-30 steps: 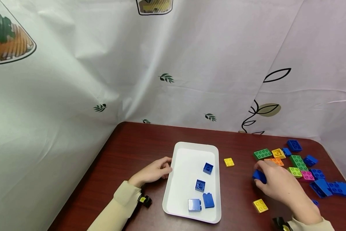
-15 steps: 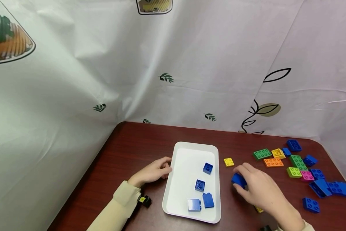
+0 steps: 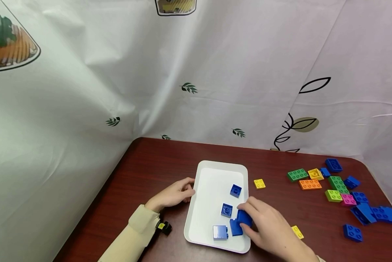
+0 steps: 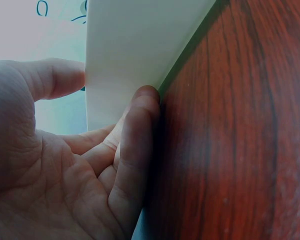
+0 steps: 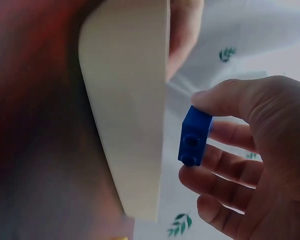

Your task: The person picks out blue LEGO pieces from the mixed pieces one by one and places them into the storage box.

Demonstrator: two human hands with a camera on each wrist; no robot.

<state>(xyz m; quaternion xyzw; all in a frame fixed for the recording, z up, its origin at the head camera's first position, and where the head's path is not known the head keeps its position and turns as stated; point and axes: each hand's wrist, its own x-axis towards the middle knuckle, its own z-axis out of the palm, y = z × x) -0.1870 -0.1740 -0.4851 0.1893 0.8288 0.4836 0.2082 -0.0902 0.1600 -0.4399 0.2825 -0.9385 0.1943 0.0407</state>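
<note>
The person's right hand (image 3: 269, 225) pinches one small blue plastic brick (image 5: 194, 135) between thumb and fingertips — two studs show in the right wrist view. That brick is held above the right side of the shallow white rectangular tray (image 3: 205, 196). The left hand (image 3: 172, 194) grips the tray's left edge, thumb at the rim and bent fingers against the outer wall.

Four blue bricks lie inside: an upper square one (image 3: 236, 190), a lower square one (image 3: 226, 210), and two near the bottom, a tilted one (image 3: 236, 229) and a pale, glossy-looking one (image 3: 220, 233). On the dark red-brown wooden table (image 3: 163, 163), two flat yellow pieces lie right of the tray, the far one (image 3: 259, 183) and the near one (image 3: 297, 232), partly hidden by the right hand.

Farther right are scattered bricks — two green, one yellow, one orange, one lime (image 3: 333, 195), one pink (image 3: 348, 199) and several blue, some too crowded to count. White patterned cloth (image 3: 215, 54) hangs behind.
</note>
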